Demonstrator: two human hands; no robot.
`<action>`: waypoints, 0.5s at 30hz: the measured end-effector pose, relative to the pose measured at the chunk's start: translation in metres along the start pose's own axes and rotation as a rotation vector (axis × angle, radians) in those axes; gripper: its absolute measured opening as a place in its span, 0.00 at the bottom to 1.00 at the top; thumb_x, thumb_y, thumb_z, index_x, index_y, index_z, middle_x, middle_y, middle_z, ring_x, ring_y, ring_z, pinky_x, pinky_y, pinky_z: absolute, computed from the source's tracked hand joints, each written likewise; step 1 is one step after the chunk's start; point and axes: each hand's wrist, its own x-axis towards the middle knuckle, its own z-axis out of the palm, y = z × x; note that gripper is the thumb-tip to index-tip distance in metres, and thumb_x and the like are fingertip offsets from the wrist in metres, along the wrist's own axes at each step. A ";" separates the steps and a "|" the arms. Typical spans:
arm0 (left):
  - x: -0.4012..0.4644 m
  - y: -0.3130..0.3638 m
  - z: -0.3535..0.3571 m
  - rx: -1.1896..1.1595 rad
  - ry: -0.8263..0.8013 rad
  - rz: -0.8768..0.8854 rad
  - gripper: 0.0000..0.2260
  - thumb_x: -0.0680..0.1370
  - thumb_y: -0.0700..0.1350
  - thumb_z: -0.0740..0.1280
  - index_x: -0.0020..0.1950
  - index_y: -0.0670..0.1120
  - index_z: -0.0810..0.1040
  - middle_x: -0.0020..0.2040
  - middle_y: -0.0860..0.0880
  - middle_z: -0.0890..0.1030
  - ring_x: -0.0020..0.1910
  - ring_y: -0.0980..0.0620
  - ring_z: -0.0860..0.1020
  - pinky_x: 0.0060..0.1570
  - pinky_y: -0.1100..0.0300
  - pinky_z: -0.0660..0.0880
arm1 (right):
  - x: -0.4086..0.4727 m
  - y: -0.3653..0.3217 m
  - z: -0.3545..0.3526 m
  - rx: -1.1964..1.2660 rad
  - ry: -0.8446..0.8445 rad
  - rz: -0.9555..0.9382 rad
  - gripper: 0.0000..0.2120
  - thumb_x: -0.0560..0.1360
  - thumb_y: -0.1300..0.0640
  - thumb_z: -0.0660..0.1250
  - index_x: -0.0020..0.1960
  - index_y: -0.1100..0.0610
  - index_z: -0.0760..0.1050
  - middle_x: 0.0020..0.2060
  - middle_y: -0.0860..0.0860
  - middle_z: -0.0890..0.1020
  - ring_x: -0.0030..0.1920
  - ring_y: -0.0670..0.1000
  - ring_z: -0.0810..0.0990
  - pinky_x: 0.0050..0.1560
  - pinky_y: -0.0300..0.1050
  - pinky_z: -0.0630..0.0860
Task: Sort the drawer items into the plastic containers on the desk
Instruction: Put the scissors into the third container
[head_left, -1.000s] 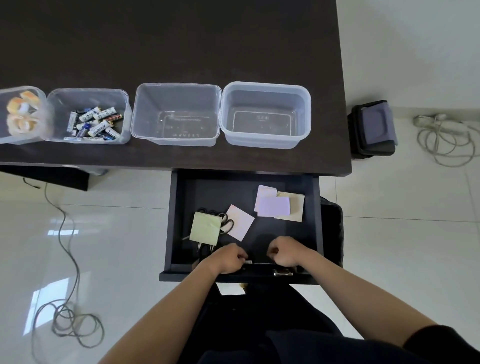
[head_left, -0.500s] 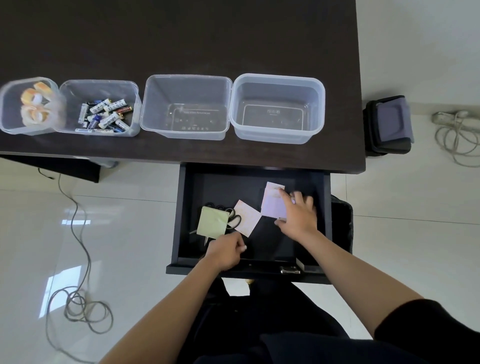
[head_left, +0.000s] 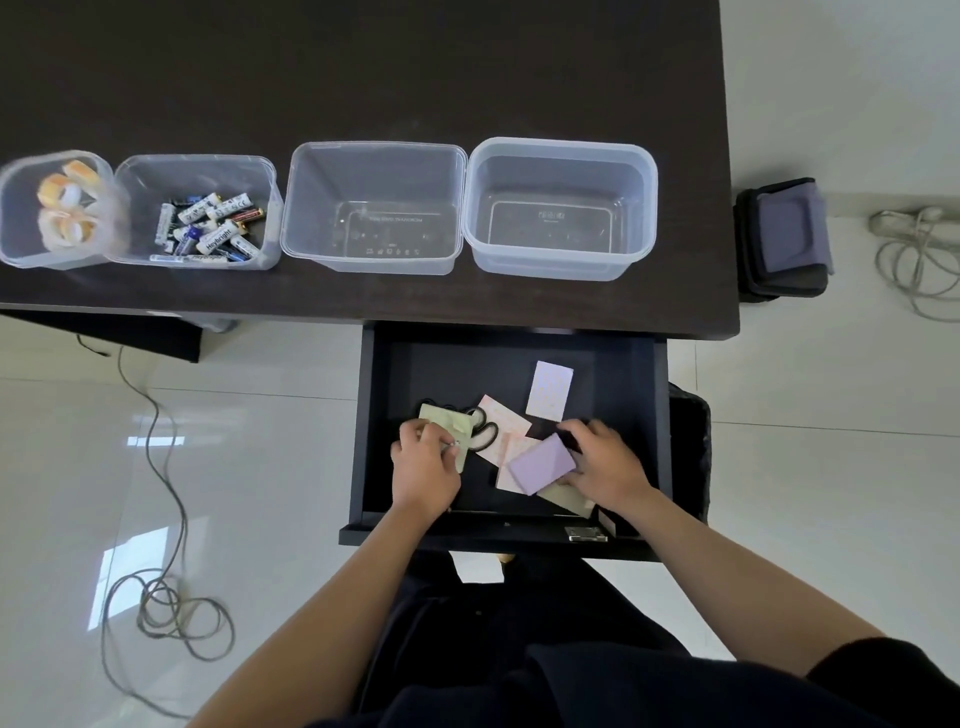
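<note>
open drawer (head_left: 511, 525) pulled out under front edge of dark desk (head_left: 363, 78), both hands inside. right hand (head_left: 605, 462) at drawer's front right, fingers curled on purple sticky-note pad (head_left: 543, 463), gripping it; pad overlaps a pink pad (head_left: 514, 457) and a yellowish pad (head_left: 569, 500) nearer drawer front. left hand (head_left: 423, 462) at drawer's front left, fingers curled, pinching edge of pale green sticky-note pad (head_left: 447, 423). black scissors (head_left: 483, 434) just right of green pad, handles showing, partly under it. another pink pad (head_left: 504, 415) mid-drawer, touching scissors loops. pale lilac pad (head_left: 549, 391) toward drawer's back right, apart from hands.

above drawer on desk, row of 4 clear plastic containers. container directly behind drawer (head_left: 561, 150), no contents seen. next one left (head_left: 376, 153) likewise. further left, container (head_left: 195, 161) w/ aa batteries (head_left: 208, 226). far left, container (head_left: 57, 161) w/ tape rolls (head_left: 65, 202).

right of drawer on floor: dark bag (head_left: 784, 239) against desk end, coiled pale cable (head_left: 919, 260) beyond. left of drawer on floor: grey cable (head_left: 166, 613) in loose loops.
</note>
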 end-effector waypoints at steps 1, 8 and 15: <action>0.001 0.000 0.000 -0.021 -0.014 0.024 0.07 0.78 0.41 0.63 0.56 0.44 0.75 0.67 0.46 0.66 0.62 0.42 0.67 0.55 0.61 0.64 | 0.000 0.002 -0.001 0.064 0.046 0.034 0.24 0.70 0.54 0.72 0.64 0.52 0.70 0.55 0.54 0.74 0.57 0.57 0.74 0.52 0.49 0.75; 0.026 0.015 -0.003 -0.329 -0.211 0.063 0.02 0.79 0.39 0.63 0.51 0.43 0.74 0.70 0.47 0.70 0.66 0.50 0.72 0.62 0.63 0.66 | 0.005 -0.015 -0.007 0.294 0.357 0.137 0.11 0.78 0.59 0.61 0.59 0.59 0.73 0.52 0.57 0.78 0.52 0.56 0.77 0.50 0.49 0.75; 0.044 0.029 -0.019 -0.576 -0.378 -0.066 0.04 0.80 0.39 0.62 0.46 0.46 0.73 0.62 0.44 0.78 0.61 0.47 0.77 0.62 0.52 0.72 | -0.002 -0.036 0.000 0.144 0.330 -0.014 0.16 0.76 0.64 0.60 0.63 0.58 0.72 0.59 0.55 0.73 0.60 0.56 0.71 0.55 0.52 0.74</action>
